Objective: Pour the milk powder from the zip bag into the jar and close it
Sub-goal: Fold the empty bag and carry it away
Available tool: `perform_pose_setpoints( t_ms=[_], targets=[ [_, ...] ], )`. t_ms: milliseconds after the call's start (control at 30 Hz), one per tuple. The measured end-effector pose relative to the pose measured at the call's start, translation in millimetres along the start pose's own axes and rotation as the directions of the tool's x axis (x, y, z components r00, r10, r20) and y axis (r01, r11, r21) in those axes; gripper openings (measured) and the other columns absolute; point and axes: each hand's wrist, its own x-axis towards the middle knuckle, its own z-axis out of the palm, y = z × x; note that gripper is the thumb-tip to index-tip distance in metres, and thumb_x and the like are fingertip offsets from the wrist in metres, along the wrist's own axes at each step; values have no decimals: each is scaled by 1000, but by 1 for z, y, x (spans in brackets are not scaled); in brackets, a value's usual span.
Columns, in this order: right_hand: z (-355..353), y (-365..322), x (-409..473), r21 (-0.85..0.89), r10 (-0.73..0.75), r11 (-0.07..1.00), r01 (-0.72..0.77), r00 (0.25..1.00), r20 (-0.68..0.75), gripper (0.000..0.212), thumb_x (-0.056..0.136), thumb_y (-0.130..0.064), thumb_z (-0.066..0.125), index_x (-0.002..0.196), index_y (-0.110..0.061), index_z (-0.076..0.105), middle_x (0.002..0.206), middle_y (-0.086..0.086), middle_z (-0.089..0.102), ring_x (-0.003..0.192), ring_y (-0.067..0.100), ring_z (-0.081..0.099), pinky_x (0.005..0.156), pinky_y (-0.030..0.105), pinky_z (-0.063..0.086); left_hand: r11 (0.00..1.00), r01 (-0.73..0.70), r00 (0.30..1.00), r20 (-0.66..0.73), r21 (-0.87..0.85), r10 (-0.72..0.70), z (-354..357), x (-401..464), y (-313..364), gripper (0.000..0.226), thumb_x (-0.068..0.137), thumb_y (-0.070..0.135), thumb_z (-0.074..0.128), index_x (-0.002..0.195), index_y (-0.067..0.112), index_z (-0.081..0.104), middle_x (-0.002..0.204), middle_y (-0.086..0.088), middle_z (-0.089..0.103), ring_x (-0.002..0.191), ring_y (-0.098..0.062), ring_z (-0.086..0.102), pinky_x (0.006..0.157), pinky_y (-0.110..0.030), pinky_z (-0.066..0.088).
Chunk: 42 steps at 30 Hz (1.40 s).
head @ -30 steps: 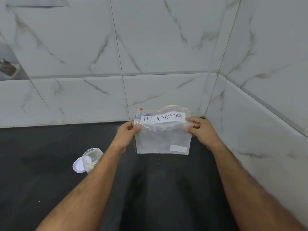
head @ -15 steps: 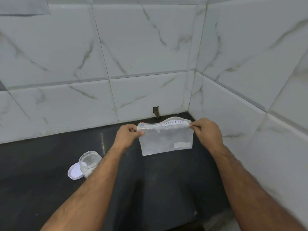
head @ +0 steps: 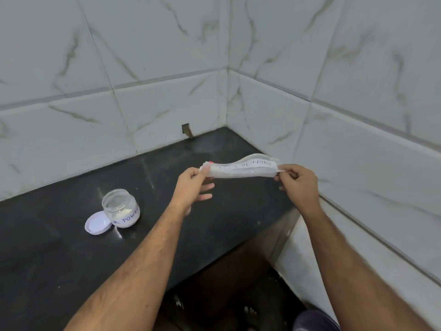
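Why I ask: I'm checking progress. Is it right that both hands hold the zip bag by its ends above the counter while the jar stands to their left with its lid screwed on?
Not quite. In the head view the jar stands open; its white lid lies on the counter beside it. The rest holds: the left hand and right hand hold the zip bag by its ends.
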Motion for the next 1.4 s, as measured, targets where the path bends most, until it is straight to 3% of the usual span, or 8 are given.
perform_pose_setpoints(
  t_ms=[100,233,433,533,733,1000,1167,1400],
  targets=[
    [-27,0,-30,62,25,998,-24,999,-25,12,92,-11,67,91,-17,77,81,0,77,77,14,74,62,32,61,994,53,998,32,-94,-50,19,-16,-7,47,94,60,55,101,16,69,99,4,80,87,-14,77,67,-34,63],
    [-66,8,-64,106,105,990,-94,989,-100,6,85,-14,75,80,-17,76,75,6,75,72,20,69,66,38,59,983,93,995,55,-157,-85,58,-30,-25,23,96,27,67,82,12,56,100,-8,79,85,-15,78,61,-27,60],
    [-119,36,-98,323,309,911,-258,944,-116,37,85,9,65,108,-19,55,88,4,76,69,20,71,56,30,58,946,240,963,176,-218,-204,110,-54,-57,37,92,5,69,123,15,52,109,-8,76,90,-17,77,67,-29,62],
    [-153,58,-109,343,451,836,-427,892,11,45,87,6,62,124,-21,56,96,2,74,71,16,70,67,35,60,954,279,931,276,-113,-240,134,-67,-76,31,94,7,65,123,18,60,106,0,78,97,-16,75,72,-30,60],
    [-219,112,-130,212,624,741,-638,770,137,9,93,-28,69,95,-19,66,87,-1,77,74,15,72,70,34,59,943,305,871,360,135,-333,180,-103,-119,24,97,9,57,110,26,68,102,8,78,105,-15,70,84,-34,57],
    [-280,202,-167,154,784,580,-800,599,162,19,87,0,68,103,-11,66,80,6,77,67,21,73,62,33,56,840,443,806,272,314,-526,243,-165,-203,24,100,11,51,118,21,62,119,-3,71,108,-17,64,84,-35,53],
    [-302,259,-186,66,874,442,-895,446,195,16,88,4,63,99,-7,66,81,10,72,70,23,68,57,32,51,771,542,761,194,334,-619,279,-188,-261,25,104,15,48,127,10,59,124,-10,70,116,-25,65,103,-51,51],
    [-310,356,-215,4,909,388,-921,384,165,17,93,3,60,88,-13,60,85,9,70,73,23,66,62,32,51,726,594,765,37,346,-643,321,-191,-364,27,101,12,55,127,2,57,126,-18,66,109,-29,65,90,-44,56]
  ],
)
